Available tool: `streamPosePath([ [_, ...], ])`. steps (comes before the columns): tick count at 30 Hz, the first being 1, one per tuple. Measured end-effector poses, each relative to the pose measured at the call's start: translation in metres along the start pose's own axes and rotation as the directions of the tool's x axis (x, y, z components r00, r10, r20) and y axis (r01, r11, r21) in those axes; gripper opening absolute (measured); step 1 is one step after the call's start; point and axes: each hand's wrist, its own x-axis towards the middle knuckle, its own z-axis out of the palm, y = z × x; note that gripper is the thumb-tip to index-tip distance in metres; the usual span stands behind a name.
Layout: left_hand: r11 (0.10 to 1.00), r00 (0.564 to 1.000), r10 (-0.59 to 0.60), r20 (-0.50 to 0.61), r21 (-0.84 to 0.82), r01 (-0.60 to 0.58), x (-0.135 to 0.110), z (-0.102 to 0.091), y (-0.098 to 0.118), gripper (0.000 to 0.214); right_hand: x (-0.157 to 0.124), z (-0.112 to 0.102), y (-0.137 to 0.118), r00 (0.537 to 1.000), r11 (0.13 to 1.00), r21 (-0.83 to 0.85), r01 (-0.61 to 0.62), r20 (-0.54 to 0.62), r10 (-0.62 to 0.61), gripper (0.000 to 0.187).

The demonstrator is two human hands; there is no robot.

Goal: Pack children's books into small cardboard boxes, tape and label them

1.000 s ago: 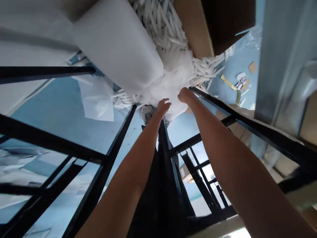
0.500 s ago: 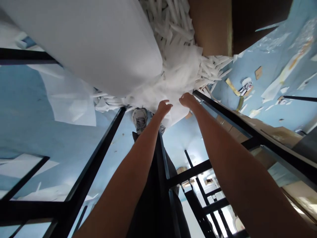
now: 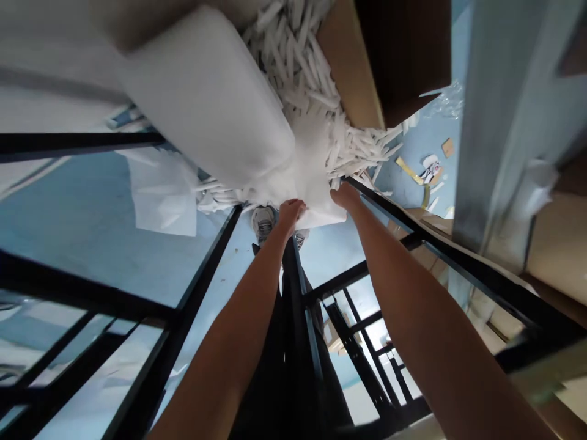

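**Both hands low at a white sheet**

Head view: the left hand (image 3: 291, 212) has its fingers curled onto the lower edge of the white sheet (image 3: 316, 177), which lies just beneath the big white roll (image 3: 206, 104) and a heap of white strips (image 3: 312, 73). The right hand (image 3: 343, 197) touches the sheet's other corner. Its fingers are tucked out of sight, so I cannot tell their grip. A shoe (image 3: 263, 223) shows half hidden behind the wrist.

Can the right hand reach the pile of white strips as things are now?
Probably yes. The right hand holds the edge of the white sheet, and the pile of white strips lies just beyond it, with nothing between them.
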Motion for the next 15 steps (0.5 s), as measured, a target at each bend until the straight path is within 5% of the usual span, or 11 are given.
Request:
streamPosePath([
  [6,0.989,0.993,-0.064,0.096,-0.126,0.075,-0.122,-0.02,0.055,0.024,-0.098,-0.07,-0.006,0.996,0.98,0.189,-0.059,0.084,0.044,0.075],
  [11,0.977,0.974,-0.066,0.219,-0.182,0.107,-0.218,-0.029,0.086,0.036,-0.177,-0.117,0.0,0.989,0.91,0.415,0.026,0.119,-0.082,0.063],
  [15,0.984,0.982,-0.042,0.186,-0.162,0.073,-0.279,-0.034,0.105,0.03,-0.243,-0.149,0.002,0.986,0.785,0.619,0.015,0.12,-0.113,0.043],
])
